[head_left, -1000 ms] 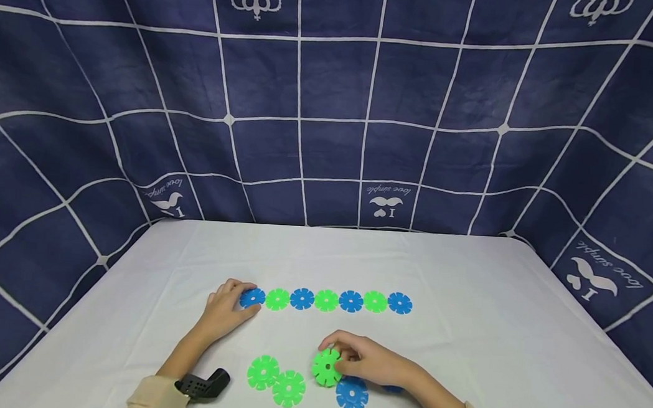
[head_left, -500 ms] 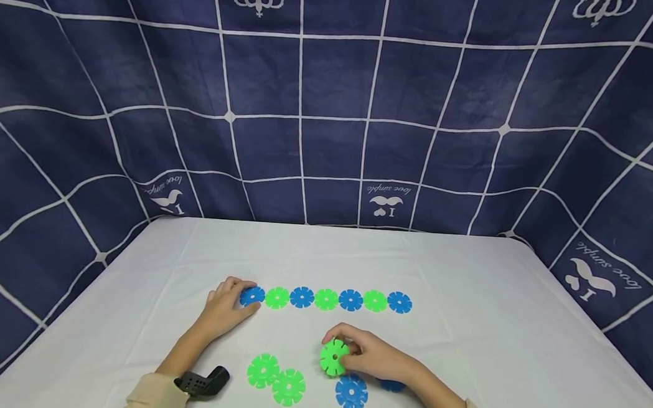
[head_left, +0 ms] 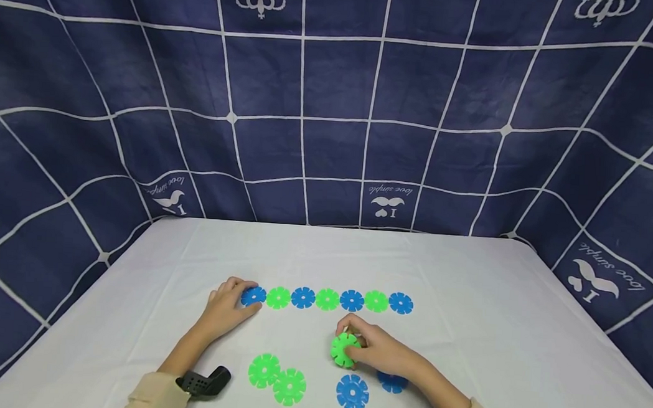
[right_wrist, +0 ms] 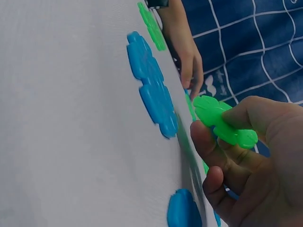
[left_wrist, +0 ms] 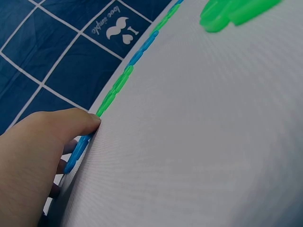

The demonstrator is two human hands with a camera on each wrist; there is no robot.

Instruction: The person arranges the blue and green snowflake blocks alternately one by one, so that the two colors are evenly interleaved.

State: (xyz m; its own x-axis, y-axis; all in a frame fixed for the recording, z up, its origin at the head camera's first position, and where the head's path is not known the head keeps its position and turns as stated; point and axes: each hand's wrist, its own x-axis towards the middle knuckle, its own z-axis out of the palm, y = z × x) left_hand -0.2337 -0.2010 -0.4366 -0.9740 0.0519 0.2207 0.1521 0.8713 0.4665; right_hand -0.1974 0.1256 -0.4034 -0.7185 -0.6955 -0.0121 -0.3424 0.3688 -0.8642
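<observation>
My right hand (head_left: 382,351) pinches a green snowflake disc (head_left: 340,349) between thumb and fingers, raised off the table. In the right wrist view the thumb lies on the face of this green disc (right_wrist: 208,109). Farther back, flat notched discs form a straight row, blue and green by turns, edges meeting. At the row's left end my left hand (head_left: 224,310) holds the blue snowflake disc (head_left: 253,295), thumb on the near edge and fingers on the far side. The left wrist view shows that blue disc (left_wrist: 78,153) partly covered by the thumb.
Two green discs (head_left: 290,387) touch or overlap near the front. Right of them lies a blue disc (head_left: 352,393), and another blue disc (head_left: 392,383) sits partly under the right forearm. A white cloth (head_left: 481,338) covers the table; a dark blue gridded curtain (head_left: 335,148) hangs behind.
My right hand has moved slightly right and away from the body with the green disc, uncovering more of the two loose blue discs. The left hand and the row stay put.
</observation>
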